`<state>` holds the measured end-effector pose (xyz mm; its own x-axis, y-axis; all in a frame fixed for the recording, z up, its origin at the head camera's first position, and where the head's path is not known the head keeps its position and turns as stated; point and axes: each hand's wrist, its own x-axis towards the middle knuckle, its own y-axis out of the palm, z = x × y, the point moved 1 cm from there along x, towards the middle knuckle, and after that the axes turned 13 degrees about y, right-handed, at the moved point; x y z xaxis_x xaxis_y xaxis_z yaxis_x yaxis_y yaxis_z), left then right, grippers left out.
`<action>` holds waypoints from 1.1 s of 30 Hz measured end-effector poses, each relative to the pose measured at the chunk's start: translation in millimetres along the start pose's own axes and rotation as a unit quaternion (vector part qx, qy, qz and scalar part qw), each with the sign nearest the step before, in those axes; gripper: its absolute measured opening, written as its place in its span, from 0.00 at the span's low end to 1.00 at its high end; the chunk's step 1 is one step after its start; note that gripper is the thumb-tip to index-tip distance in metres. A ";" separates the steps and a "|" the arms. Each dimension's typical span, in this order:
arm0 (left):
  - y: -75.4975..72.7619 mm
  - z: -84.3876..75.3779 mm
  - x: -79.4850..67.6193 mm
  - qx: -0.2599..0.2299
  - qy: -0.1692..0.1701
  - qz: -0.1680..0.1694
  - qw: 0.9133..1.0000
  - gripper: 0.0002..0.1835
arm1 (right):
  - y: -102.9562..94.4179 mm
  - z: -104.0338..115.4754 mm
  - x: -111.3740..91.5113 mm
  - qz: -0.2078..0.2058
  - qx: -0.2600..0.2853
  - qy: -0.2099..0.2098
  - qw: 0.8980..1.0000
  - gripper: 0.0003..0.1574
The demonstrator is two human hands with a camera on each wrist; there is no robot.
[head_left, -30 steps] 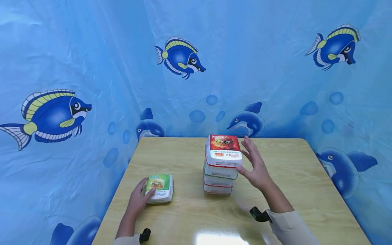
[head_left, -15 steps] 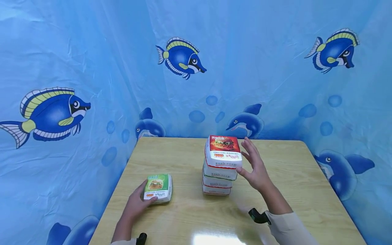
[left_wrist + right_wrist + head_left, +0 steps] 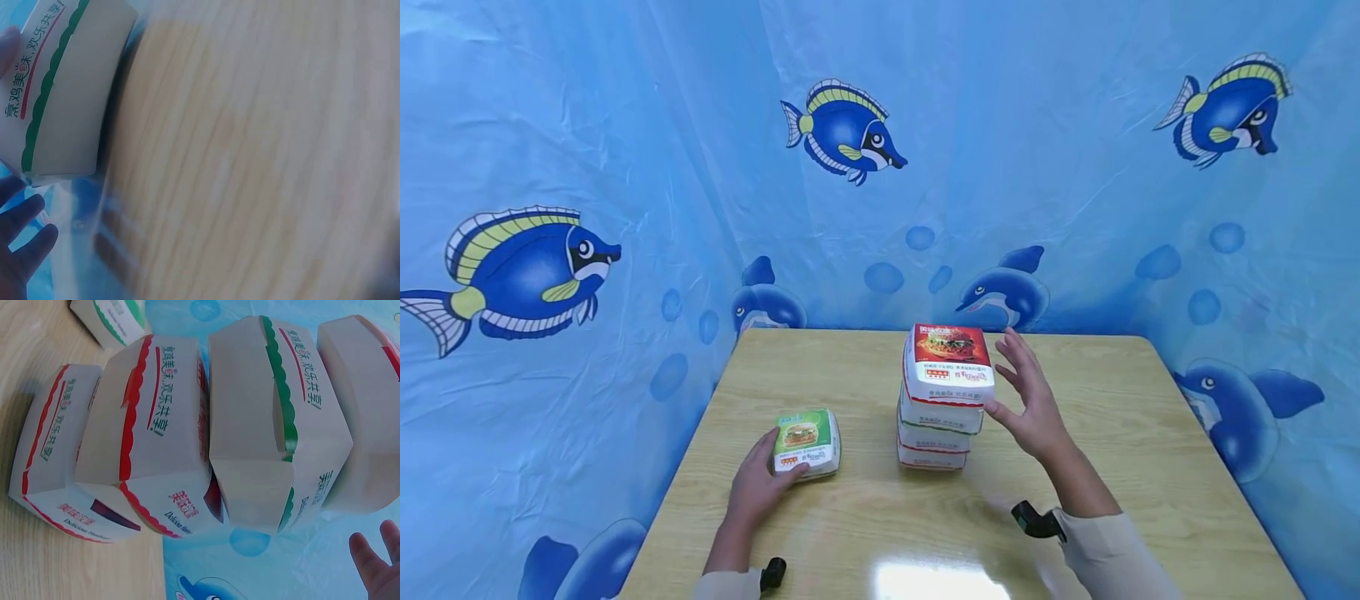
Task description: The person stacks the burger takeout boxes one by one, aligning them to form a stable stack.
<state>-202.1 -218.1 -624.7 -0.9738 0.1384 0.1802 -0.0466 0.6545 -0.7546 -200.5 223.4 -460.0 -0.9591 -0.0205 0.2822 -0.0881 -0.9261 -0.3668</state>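
Observation:
My left hand (image 3: 760, 483) holds a green-and-white burger box (image 3: 807, 446) at the left of the table, thumb along its near side and fingers at its left side. In the left wrist view, the burger box's (image 3: 69, 94) green scalloped edge shows, with the thumb touching it. Several burger boxes stand in an uneven stack near the middle; the top burger box (image 3: 949, 367) has a red lid picture. Beside the stack, my right hand (image 3: 1033, 408) is raised with spread fingers, thumb close to the top box; whether it touches is unclear.
A wooden table (image 3: 865, 533) lies under everything. Blue sheeting (image 3: 1045, 192) printed with fish and dolphins rises behind and at both sides. In the right wrist view, a green-edged box (image 3: 115, 319) sits beyond the stack.
My left hand and the green burger box have moved right and slightly away from me, closer to the stack. The right hand and the stack stay nearly still.

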 end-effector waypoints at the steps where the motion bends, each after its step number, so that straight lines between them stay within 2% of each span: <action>1: 2.2 -1.7 1.2 0.002 0.002 -0.002 1.000 0.60 | -0.4 5.5 -1.3 0.001 0.002 0.001 1.000 0.60; 6: 6.7 -9.7 1.7 0.029 0.015 -0.020 0.999 0.61 | 0.5 33.5 -8.0 0.005 0.007 0.005 1.000 0.57; 10: 4.6 -11.9 7.7 0.047 0.038 -0.023 0.998 0.62 | 1.1 16.1 -3.8 -0.002 0.010 -0.003 1.000 0.58; 13: 0.0 -8.7 17.3 0.018 0.061 -0.008 0.998 0.63 | 1.4 -0.6 0.7 -0.002 0.012 -0.006 1.000 0.59; 16: -4.5 -3.9 25.2 -0.009 0.076 0.024 0.997 0.64 | 1.5 -0.3 0.7 -0.002 0.013 -0.004 1.000 0.59; 20: -6.9 1.6 28.5 -0.019 0.072 0.062 0.995 0.63 | 1.6 -0.1 0.6 -0.004 0.014 -0.001 1.000 0.60; 24: -4.0 7.0 25.2 -0.040 0.063 0.080 0.994 0.62 | 1.4 0.5 0.6 -0.004 0.017 0.001 1.000 0.60; 27: -0.3 8.8 21.6 -0.053 0.053 0.077 0.994 0.63 | 1.0 0.8 0.2 -0.002 0.015 0.006 1.000 0.61; 33: 2.7 5.5 19.8 -0.059 0.056 0.051 0.995 0.65 | -0.9 0.4 1.5 0.001 0.018 -0.004 1.000 0.59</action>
<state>-222.8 -217.6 -626.6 -0.9412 0.2861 0.1796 0.0848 0.7149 -0.6940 -201.7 224.0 -458.9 -0.9573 -0.0250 0.2880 -0.0761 -0.9394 -0.3344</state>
